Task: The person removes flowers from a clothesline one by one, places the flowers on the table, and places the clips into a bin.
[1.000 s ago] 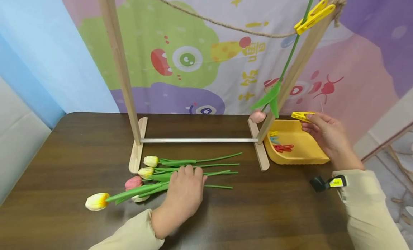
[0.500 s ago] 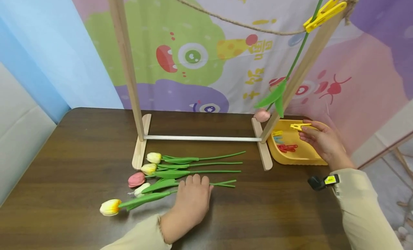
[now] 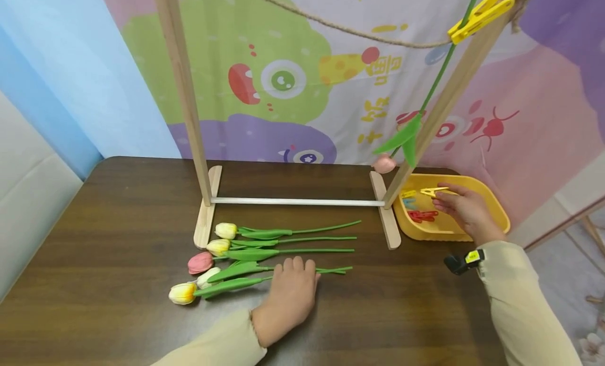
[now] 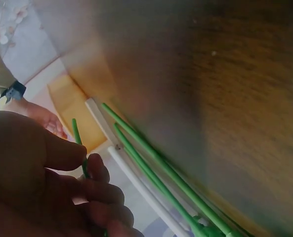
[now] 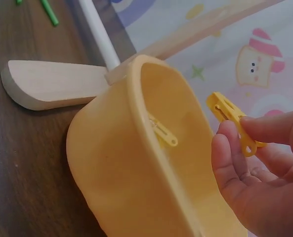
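Observation:
My left hand (image 3: 294, 291) pinches the green stem of the yellow-and-white tulip (image 3: 183, 293), low over the table; the left wrist view shows thumb and fingers meeting on the stem (image 4: 76, 131). Beside it lie several more tulips, among them a pink one (image 3: 200, 262), a white one (image 3: 208, 278) and a yellow one (image 3: 226, 230). My right hand (image 3: 465, 211) holds a yellow clothespin (image 5: 230, 113) over the yellow bin (image 3: 502, 219). A pink tulip (image 3: 384, 163) hangs head down from the rope, clipped by another yellow clothespin (image 3: 482, 17).
A wooden frame (image 3: 183, 87) stands on the brown table (image 3: 118, 240), with a sagging rope (image 3: 331, 29) across it and a white bar (image 3: 298, 201) low down. Red clothespins (image 3: 423, 216) and a blue one (image 3: 409, 203) lie in the bin. A printed cloth hangs behind.
My left hand has slid the yellow-and-white tulip to the right, its head drawing level with the others. My right hand has lowered the clothespin over the bin. The view has shifted a little.

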